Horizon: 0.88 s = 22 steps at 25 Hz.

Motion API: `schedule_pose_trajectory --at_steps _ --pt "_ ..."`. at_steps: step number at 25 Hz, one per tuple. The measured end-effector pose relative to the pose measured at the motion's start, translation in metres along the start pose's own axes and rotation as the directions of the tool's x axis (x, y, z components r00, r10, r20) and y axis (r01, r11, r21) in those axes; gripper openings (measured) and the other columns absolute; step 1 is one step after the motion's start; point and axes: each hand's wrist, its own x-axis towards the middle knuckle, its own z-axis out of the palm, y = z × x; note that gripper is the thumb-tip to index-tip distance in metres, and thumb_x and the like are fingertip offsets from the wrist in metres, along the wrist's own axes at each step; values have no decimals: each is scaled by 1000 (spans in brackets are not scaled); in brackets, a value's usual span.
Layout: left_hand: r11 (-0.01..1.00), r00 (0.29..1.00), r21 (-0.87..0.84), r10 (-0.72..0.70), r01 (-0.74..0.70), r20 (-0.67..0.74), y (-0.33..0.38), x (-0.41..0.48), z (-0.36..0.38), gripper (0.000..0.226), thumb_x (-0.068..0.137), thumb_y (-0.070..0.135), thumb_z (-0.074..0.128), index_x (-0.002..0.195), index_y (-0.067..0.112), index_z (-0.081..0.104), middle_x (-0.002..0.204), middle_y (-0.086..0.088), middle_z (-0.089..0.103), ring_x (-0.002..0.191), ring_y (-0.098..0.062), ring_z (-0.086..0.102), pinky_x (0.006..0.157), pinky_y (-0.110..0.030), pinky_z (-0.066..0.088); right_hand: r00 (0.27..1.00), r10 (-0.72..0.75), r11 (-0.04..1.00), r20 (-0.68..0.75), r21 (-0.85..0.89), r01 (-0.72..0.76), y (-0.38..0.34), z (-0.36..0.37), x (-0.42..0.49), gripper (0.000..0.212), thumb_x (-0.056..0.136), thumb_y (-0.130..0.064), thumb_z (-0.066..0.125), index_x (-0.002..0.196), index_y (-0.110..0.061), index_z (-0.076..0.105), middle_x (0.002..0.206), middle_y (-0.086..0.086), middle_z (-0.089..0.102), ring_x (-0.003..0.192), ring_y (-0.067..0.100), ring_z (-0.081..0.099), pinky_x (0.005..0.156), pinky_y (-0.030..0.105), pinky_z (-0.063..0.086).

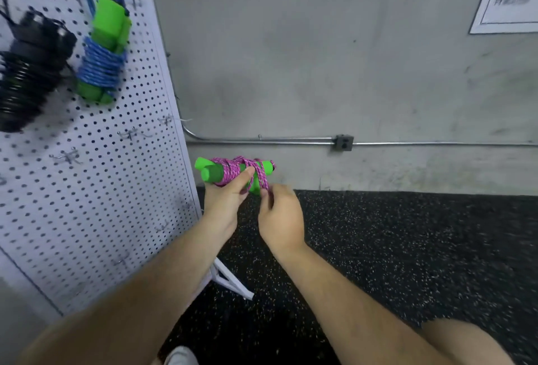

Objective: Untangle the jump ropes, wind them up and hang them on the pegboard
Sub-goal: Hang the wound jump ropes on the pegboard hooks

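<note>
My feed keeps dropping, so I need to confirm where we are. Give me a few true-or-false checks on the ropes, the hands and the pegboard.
1. The blue rope hangs wound up on the pegboard. True.
2. The pink rope already hangs on the pegboard. False: it is held in the air to the right of the board.
3. The left hand grips the wound pink rope. True.
4. The right hand hangs idle, away from the ropes. False: it pinches a strand of the pink rope.
5. The black rope is in the person's hands. False: it hangs on the pegboard, left of the blue rope.
</note>
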Motion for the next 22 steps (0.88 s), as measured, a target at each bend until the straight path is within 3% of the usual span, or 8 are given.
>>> schedule_pose_trajectory --at_steps 3,6,9,12,15,17,19,22 --pt "999 999 -40 3 -2 32 18 1 3 45 86 10 78 127 4 61 117 -11 74 109 -24 71 93 -41 58 999 -11 994 36 112 7 -7 -1 4 20 104 -20 49 94 -10 64 85 8 66 77 22 60 68 32 39" --pt "990 993 -129 -41 55 111 28 3 3 41 88 12 74 125 1 62 116 -17 73 107 -30 72 90 -44 59 944 60 950 323 271 -154 -10 1 7 29 107 -23 44 86 -14 62 70 -1 67 59 14 61 64 33 51" --pt "955 964 -219 -150 199 221 31 -3 3 18 92 15 66 109 7 66 104 -14 71 93 -25 73 84 -37 61 851 105 900 515 315 -302 -7 -2 15 29 109 -18 40 90 -8 59 66 2 62 54 15 56 58 27 48" --pt "917 951 -315 -163 244 262 31 -2 3 44 94 41 61 120 6 60 115 -21 69 109 -33 70 96 -47 56 782 86 924 617 243 -294 3 -12 30 27 109 -18 41 92 -9 60 69 4 64 65 19 66 68 28 54" --pt "878 919 -338 -233 340 319 34 1 7 56 95 53 56 125 7 50 108 -27 68 116 -46 64 106 -57 46 693 105 878 714 261 -402 20 -26 43 20 105 -5 46 94 -2 62 68 6 61 56 10 63 59 22 54" --pt "887 884 -240 -295 394 362 32 -1 9 42 91 47 57 108 9 51 96 -26 66 112 -49 65 104 -57 48 701 107 892 705 243 -381 33 -36 52 20 103 -9 53 98 9 63 62 5 57 49 9 52 50 22 45" --pt "913 866 -125 -314 388 389 29 -1 8 34 85 41 61 96 9 54 92 -26 67 109 -47 67 100 -54 53 739 149 884 657 247 -398 43 -45 62 22 99 -18 63 93 2 67 60 3 56 48 9 47 48 22 39" --pt "950 883 53 -305 307 356 24 2 6 26 86 35 60 98 11 59 89 -21 71 101 -37 70 99 -49 54 810 197 806 553 379 -455 49 -56 75 19 97 -15 64 93 3 67 61 4 53 50 13 48 54 24 40"
